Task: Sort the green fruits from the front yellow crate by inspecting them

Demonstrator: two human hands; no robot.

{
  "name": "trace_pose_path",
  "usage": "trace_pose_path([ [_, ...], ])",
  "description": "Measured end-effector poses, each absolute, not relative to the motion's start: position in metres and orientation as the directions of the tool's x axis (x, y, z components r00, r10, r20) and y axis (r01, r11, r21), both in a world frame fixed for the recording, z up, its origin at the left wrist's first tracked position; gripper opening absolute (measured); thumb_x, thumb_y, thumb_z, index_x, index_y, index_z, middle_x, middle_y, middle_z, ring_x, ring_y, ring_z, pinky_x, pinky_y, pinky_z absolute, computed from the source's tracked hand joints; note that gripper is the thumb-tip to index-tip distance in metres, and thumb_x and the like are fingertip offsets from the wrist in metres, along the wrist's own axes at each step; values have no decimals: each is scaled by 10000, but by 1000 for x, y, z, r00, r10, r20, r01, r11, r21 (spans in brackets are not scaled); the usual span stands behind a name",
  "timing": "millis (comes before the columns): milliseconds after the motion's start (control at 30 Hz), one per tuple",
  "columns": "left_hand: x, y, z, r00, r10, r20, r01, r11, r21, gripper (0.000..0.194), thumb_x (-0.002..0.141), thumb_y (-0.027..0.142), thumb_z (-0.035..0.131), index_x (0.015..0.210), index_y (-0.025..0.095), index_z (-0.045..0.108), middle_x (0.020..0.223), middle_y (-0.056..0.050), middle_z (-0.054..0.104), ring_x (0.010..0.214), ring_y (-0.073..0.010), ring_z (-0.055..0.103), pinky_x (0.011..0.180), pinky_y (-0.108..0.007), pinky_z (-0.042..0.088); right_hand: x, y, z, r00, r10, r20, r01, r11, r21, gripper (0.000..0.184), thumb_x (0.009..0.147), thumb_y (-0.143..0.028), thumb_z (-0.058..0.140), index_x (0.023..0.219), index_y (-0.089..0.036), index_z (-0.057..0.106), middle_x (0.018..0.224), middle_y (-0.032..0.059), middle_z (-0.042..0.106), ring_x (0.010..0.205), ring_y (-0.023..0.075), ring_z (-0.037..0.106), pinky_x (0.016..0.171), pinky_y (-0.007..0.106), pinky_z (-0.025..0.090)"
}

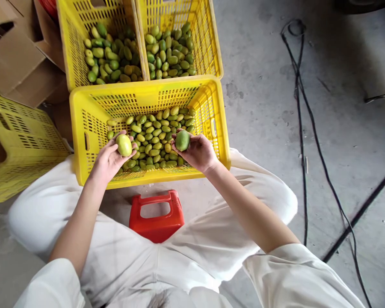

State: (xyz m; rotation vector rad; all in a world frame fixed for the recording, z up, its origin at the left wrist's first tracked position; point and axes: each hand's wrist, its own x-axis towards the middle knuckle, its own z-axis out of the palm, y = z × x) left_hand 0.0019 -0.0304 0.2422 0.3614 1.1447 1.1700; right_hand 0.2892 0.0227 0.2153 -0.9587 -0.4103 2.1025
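My left hand (111,155) is turned palm up with its fingers curled under a smooth yellow-green, mango-like fruit (124,145). Opposite it, my right hand (199,150) holds a darker green, mango-like fruit (182,140) in its fingers. Both hands are over the front yellow plastic crate (147,92), a short way apart. Inside that crate lies a layer of similar oval fruits (155,133), green to yellowish. The hands hide part of this layer.
Behind stand two yellow crates (216,38) with more green fruits (112,55). Another yellow crate (22,141) and cardboard boxes (16,55) are at left. A red plastic stool (157,224) is between my legs. Black cables (311,115) run across the concrete floor (259,64) at right.
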Motion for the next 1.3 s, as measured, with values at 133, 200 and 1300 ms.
trace_pose_path([
  [133, 0, -31, 236, -87, 889, -449, -499, 351, 792, 342, 793, 348, 885, 1082, 198, 783, 1136, -83, 784, 996, -220, 773, 911, -338, 646, 288, 22, 219, -402, 773, -491, -488, -635, -599, 300, 790, -351, 761, 1059, -265, 660, 1067, 43, 777, 1086, 282, 733, 992, 497, 625],
  [200, -2, -32, 231, -102, 896, -433, -492, 333, 805, 397, 751, 388, 936, 1064, 194, 788, 1075, -75, 784, 954, -205, 769, 859, -306, 648, 287, 20, 223, -381, 771, -511, -474, -637, -608, 346, 760, -344, 841, 1043, -266, 658, 1004, 18, 760, 1001, 244, 738, 929, 435, 641],
  [1300, 1, -30, 239, -36, 875, -483, -547, 387, 743, 410, 671, 317, 990, 953, 228, 706, 941, -23, 727, 692, -111, 663, 537, -193, 493, 281, 16, 231, -433, 757, -490, -452, -652, -609, 494, 676, -273, 955, 1068, -287, 656, 874, -64, 661, 764, 117, 656, 649, 229, 571],
])
